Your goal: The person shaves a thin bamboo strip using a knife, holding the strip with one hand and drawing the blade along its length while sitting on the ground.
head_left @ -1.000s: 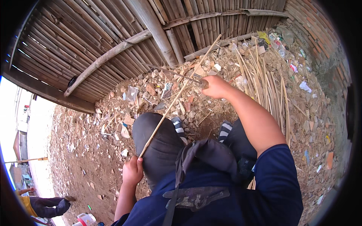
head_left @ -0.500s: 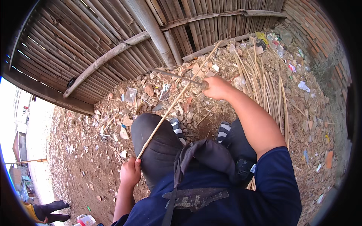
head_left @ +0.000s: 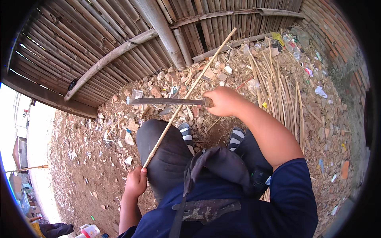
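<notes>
Dirt ground (head_left: 71, 158) by bamboo wall (head_left: 99, 43); left hand (head_left: 136, 183) grips stick (head_left: 186, 95), right hand (head_left: 224, 101) grips knife (head_left: 166, 101).

The right hand (head_left: 224, 101) hides the knife (head_left: 166, 101) handle; its fingers are unseen.

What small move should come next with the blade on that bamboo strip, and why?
Probably draw the blade along the bamboo strip. The right hand holds it across the strip, and the left hand grips the strip's lower end over the knee.
</notes>
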`<state>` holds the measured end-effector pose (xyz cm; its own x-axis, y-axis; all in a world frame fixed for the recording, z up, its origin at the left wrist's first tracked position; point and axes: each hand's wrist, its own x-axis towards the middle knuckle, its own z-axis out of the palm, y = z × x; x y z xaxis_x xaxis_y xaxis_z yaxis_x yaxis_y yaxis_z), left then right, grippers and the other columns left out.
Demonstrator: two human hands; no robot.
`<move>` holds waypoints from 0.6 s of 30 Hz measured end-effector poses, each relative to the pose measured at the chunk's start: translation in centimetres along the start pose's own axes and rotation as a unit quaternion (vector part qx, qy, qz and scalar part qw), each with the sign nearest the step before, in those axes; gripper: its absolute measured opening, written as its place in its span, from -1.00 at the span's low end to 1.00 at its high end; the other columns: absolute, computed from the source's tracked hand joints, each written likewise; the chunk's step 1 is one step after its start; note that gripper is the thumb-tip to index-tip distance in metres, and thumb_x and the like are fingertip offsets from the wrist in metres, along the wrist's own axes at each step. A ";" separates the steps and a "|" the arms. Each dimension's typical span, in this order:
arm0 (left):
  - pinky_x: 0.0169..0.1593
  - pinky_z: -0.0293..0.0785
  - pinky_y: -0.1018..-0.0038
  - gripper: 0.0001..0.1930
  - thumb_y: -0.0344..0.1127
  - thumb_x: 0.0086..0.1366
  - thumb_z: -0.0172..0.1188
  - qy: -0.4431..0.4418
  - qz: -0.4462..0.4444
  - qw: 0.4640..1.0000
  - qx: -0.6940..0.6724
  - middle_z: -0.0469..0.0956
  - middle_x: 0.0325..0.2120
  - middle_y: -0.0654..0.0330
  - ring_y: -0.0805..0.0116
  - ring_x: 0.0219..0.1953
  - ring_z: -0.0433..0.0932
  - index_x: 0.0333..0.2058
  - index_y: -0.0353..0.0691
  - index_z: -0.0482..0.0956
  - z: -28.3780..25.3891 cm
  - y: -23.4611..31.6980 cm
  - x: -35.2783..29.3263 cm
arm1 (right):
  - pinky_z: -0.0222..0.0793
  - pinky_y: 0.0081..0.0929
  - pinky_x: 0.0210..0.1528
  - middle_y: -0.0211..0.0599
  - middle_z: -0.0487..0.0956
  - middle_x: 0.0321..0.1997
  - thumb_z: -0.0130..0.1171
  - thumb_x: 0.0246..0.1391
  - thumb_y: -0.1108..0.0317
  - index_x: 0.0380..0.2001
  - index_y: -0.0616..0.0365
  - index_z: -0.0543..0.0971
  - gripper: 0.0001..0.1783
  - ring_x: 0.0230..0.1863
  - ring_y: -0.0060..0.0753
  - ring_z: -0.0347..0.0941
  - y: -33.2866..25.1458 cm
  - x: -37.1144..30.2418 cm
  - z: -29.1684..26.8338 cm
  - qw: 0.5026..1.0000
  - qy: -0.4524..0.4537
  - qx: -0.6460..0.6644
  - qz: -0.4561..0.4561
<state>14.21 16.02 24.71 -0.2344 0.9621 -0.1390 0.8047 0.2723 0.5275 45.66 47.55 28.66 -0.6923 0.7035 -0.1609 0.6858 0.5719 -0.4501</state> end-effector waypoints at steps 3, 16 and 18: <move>-0.46 0.35 0.00 -0.55 -0.08 0.51 -0.07 0.006 0.005 0.999 0.035 0.43 -0.69 -0.14 -0.29 -0.54 0.49 -0.51 -0.30 0.37 0.1 -0.2 -0.4 | 0.49 -0.03 -0.22 -0.05 0.62 -0.45 0.29 -0.15 0.25 -0.34 0.07 0.62 -0.75 -0.29 0.07 0.60 -0.9 0.1 1.0 0.994 0.046 -0.057 -0.076; -0.45 0.38 0.00 -0.58 -0.11 0.51 -0.07 0.025 0.028 0.998 0.044 0.45 -0.69 -0.12 -0.26 -0.56 0.50 -0.49 -0.29 0.38 0.4 -0.1 0.2 | 0.50 -0.06 -0.24 -0.12 0.63 -0.46 0.30 -0.11 0.24 -0.43 0.08 0.60 -0.81 -0.30 0.06 0.61 -0.8 0.5 1.8 0.993 0.045 -0.067 -0.081; -0.45 0.37 -0.01 -0.58 -0.11 0.51 -0.06 0.025 0.031 0.998 0.055 0.45 -0.69 -0.12 -0.27 -0.56 0.50 -0.49 -0.28 0.38 0.0 0.7 0.1 | 0.50 -0.03 -0.22 -0.15 0.63 -0.45 0.27 -0.11 0.27 -0.45 0.06 0.59 -0.84 -0.29 0.04 0.61 -1.2 0.4 1.8 0.998 0.015 -0.045 -0.049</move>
<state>14.75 16.30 25.06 -0.2067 0.9762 -0.0657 0.8725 0.2143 0.4391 44.11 46.39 27.53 -0.7506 0.6540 -0.0943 0.6341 0.6729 -0.3811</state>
